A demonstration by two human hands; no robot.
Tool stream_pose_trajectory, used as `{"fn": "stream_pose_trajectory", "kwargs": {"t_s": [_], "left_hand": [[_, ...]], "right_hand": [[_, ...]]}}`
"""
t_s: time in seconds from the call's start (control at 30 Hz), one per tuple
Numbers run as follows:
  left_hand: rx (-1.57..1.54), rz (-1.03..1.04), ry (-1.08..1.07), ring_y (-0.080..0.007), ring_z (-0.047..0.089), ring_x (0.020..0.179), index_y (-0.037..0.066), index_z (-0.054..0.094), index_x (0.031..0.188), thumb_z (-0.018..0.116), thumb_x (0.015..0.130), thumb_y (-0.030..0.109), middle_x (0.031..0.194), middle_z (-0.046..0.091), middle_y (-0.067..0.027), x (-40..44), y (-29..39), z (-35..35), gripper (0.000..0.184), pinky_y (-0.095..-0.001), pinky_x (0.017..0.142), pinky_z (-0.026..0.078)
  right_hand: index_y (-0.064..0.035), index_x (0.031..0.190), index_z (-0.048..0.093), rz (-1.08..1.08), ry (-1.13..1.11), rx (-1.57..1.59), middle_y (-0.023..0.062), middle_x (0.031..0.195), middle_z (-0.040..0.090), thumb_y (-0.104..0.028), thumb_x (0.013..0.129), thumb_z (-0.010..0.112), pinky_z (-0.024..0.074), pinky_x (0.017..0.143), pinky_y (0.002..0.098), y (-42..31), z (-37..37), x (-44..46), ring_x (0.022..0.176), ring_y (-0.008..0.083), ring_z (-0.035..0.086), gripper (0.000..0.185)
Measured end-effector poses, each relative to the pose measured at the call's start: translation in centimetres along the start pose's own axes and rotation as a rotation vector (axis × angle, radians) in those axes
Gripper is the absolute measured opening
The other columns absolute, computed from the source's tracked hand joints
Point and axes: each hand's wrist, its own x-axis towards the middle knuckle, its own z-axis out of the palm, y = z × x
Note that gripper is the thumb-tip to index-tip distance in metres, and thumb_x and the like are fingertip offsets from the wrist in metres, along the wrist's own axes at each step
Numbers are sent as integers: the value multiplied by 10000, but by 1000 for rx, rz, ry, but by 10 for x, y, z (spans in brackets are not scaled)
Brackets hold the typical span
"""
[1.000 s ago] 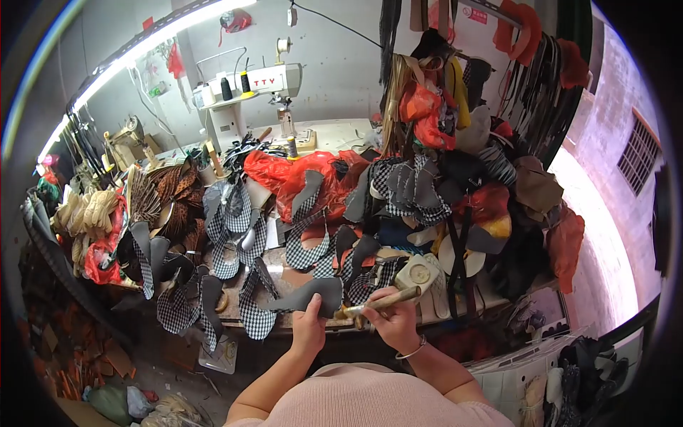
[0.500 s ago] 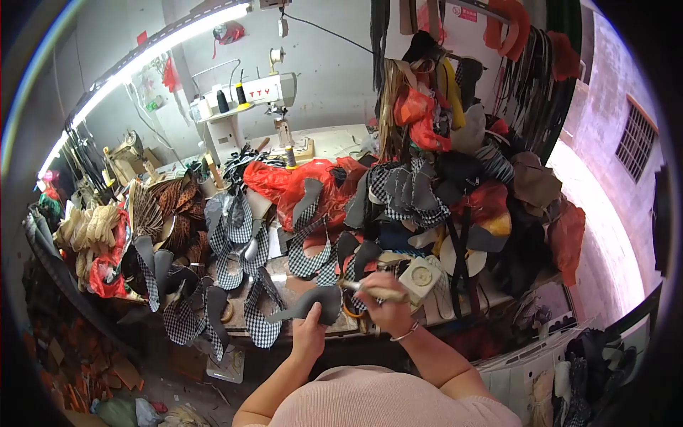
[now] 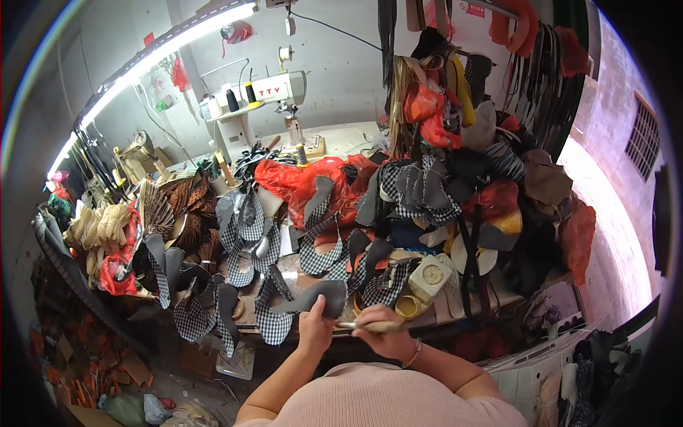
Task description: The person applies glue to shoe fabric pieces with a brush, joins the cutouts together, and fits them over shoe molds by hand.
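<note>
My left hand (image 3: 314, 331) pinches a curved grey shoe-upper piece (image 3: 329, 293) at its lower edge, thumb on top, over the front edge of the bench. In my right hand (image 3: 384, 334) is a wooden-handled brush (image 3: 393, 327), its tip pointing left, just below and right of the grey piece. The brush's bristles are too blurred to make out. Left of the piece, a black-and-white checked upper (image 3: 274, 324) hangs over the bench edge. A yellow round-rimmed thing (image 3: 408, 307) sits beyond my right hand, beside an off-white box with a round dial (image 3: 431, 276).
A white sewing machine (image 3: 263, 91) stands at the back of the bench. Red plastic bags (image 3: 284, 178) and several checked uppers (image 3: 420, 188) crowd the middle. Straps (image 3: 541, 71) hang at the right. Scraps (image 3: 107, 363) cover the floor at the left.
My right hand has lowered the brush from above the grey piece's right end to below it. The view has shifted slightly. My left hand keeps hold of the piece.
</note>
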Motion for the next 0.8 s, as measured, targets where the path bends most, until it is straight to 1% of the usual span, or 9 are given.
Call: {"fn": "stream_pose_trajectory", "kwargs": {"t_s": [0.07, 0.1, 0.23, 0.33, 0.4, 0.47, 0.5, 0.63, 0.8], "left_hand": [[-15, -5, 17, -164, 597, 867, 4, 526, 1040, 487, 887, 110, 986, 596, -84, 0, 2, -1, 190, -280, 730, 489], [-35, -17, 32, -179, 603, 876, -2, 520, 1035, 476, 891, 110, 983, 598, -91, -1, 1, -1, 188, -293, 747, 495], [-250, -176, 2, -229, 584, 946, -38, 478, 1073, 444, 897, 86, 1052, 570, -128, 2, 3, -4, 217, -332, 838, 480], [-297, -246, -56, -270, 570, 978, -52, 458, 1082, 405, 905, 73, 1074, 558, -159, 4, 6, -12, 223, -374, 880, 458], [-345, -286, -109, -281, 564, 997, -60, 446, 1090, 398, 908, 84, 1080, 555, -178, 4, 7, -17, 238, -384, 893, 451], [-496, -377, -180, -296, 579, 967, -68, 469, 1073, 388, 913, 112, 1078, 564, -192, 7, 7, -24, 254, -378, 857, 477], [-584, -436, -238, -305, 583, 958, -77, 474, 1067, 382, 912, 107, 1074, 564, -210, 6, 9, -26, 257, -384, 855, 483], [-602, -452, -276, -311, 575, 982, -92, 459, 1092, 370, 910, 85, 1064, 561, -229, 10, 8, -33, 270, -389, 879, 476], [-481, -379, -173, -310, 564, 1011, -89, 429, 1147, 365, 906, 79, 1101, 547, -230, 14, 11, -35, 301, -399, 907, 457]], "right_hand": [[-54, 847, 575, 124, 255, 89, 76, 880, 564, -76, 730, 701, 466, 641, 288, -1, -6, 2, 742, 220, 577, 174], [-29, 890, 528, 175, 192, 90, 71, 865, 549, -79, 763, 677, 454, 675, 273, -4, -12, 5, 752, 169, 560, 202], [-32, 888, 518, 346, 169, 93, 71, 856, 541, -62, 758, 677, 452, 668, 273, 10, -10, 3, 758, 167, 552, 207], [-35, 882, 506, 138, 300, -85, 73, 854, 536, -56, 759, 674, 452, 667, 271, 16, -16, 15, 758, 166, 553, 209], [-40, 880, 497, 136, 302, -97, 74, 855, 533, -55, 764, 669, 453, 672, 269, 6, -16, 18, 753, 166, 558, 208], [-45, 891, 496, 121, 290, 180, 70, 852, 536, -48, 762, 668, 451, 655, 257, -2, -10, 16, 743, 161, 557, 215], [-44, 878, 513, 99, 218, 136, 62, 840, 539, -48, 751, 678, 445, 620, 243, -5, -8, 18, 727, 150, 550, 208], [-36, 818, 548, 256, 330, 22, 53, 822, 556, -57, 729, 698, 431, 575, 239, 14, -7, 24, 696, 139, 543, 175], [-27, 846, 547, 161, 391, -160, 36, 783, 553, -69, 738, 694, 425, 574, 231, 29, -10, 39, 687, 123, 539, 187]]}}
